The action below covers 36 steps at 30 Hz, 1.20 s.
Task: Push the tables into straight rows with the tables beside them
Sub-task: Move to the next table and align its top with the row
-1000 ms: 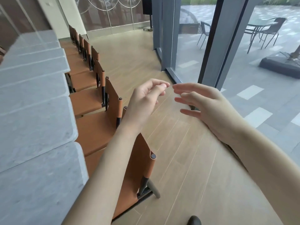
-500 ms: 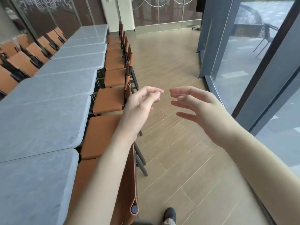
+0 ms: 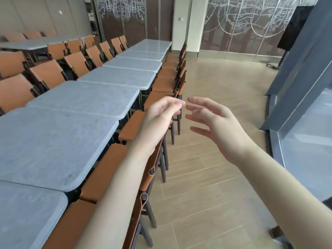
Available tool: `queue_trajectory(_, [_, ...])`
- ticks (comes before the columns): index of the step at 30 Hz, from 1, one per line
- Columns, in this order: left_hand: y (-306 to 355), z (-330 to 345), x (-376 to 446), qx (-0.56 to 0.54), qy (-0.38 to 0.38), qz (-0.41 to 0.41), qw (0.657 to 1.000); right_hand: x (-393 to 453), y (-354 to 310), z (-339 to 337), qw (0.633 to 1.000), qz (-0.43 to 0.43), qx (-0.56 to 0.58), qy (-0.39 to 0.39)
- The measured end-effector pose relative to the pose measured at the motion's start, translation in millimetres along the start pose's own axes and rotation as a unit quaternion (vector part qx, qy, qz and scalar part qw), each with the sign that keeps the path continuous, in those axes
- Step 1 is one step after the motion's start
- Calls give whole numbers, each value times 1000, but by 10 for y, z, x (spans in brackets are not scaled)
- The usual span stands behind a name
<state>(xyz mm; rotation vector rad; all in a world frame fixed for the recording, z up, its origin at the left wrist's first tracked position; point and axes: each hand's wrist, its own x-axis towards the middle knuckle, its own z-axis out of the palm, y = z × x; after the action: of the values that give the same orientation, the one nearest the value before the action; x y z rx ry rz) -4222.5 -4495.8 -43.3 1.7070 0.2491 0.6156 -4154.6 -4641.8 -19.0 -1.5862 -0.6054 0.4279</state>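
1. While both arms reach forward over the chair row, the left hand point(image 3: 159, 117) hangs in the air with loosely curled fingers, thumb near the forefinger tip, and its grip holds nothing.
2. Right hand point(image 3: 215, 126): fingers spread and relaxed, grip wide and holding nothing; it is just beside the left hand without touching it.
3. Grey desks point(image 3: 53, 141) stand end to end in one long row at left, running away toward the far wall; neither hand touches them.
4. Brown chairs point(image 3: 107, 169) are tucked along the near side of that row, under the left forearm.
5. Further chairs and a second desk row point(image 3: 27, 44) stand at far left.
6. Wooden floor point(image 3: 206, 177) lies at right, beside a glass wall point(image 3: 305, 141).
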Motion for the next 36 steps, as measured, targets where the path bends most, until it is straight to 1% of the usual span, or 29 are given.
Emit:
queue_trajectory(6, [-117,9,802,34,21,3,999,916,62,-137,999,-9,12,-38])
queue_trajectory(11, [-333,43,1365,40,63,-21,997,1574,208,-282,998,-9,37,-45])
queue_trajectory(13, [-442,119,1600,47,69,-31,996,1842,285,-388,998,-7,40,-52])
queue_trajectory(19, [-727,556,2504,63,65,-36,995,2741,529,-874,997,-1,41,-63])
queue_trajectory(24, [-909,1076,3480,64,72,-24,995,3711,675,-1469,996,-6,30,-86])
queue_trajectory(28, [-1015,1477,4238,74,58,-18,995,4479,745,-1947,996,2,31,-87])
queue_trajectory(36, [-1401,1836,5380,72,72,-46,994,5652,1040,-2395,994,23,56,-93])
